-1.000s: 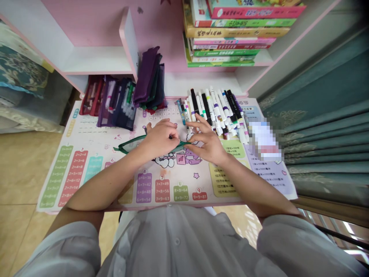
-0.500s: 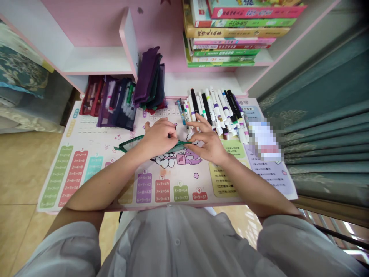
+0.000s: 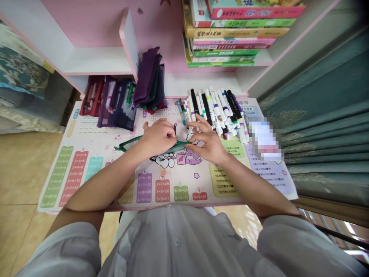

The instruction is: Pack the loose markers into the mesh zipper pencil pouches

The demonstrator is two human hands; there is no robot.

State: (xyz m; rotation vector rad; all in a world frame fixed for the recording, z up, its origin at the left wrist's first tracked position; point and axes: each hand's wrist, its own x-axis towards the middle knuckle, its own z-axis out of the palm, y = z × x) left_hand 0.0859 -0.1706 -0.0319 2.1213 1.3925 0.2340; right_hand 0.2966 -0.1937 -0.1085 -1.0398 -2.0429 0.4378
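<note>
A green-edged mesh zip pouch [image 3: 129, 144] lies on the desk mat in front of me, its long side running left to right. My left hand [image 3: 159, 135] is closed over the middle of its upper edge; the fingertips and whatever they pinch are partly hidden. At the pouch's right end, my right hand [image 3: 210, 144] pinches the corner between thumb and finger, its other fingers spread toward the markers. Left of my left hand, the two edges of the pouch stand apart. Just beyond my right hand lies a pile of markers [image 3: 215, 107] with white and black barrels.
Filled mesh pouches [image 3: 115, 102] with pens lie at the back left. Beside them, a stack of dark folded pouches [image 3: 148, 79] leans on the shelf divider [image 3: 129, 42]. Books [image 3: 239, 32] are stacked on the shelf. A blurred phone-like object [image 3: 265, 139] lies right.
My left hand has shifted very slightly left along the pouch. The right hand keeps its grip on the corner, and the markers and other pouches stay in place.
</note>
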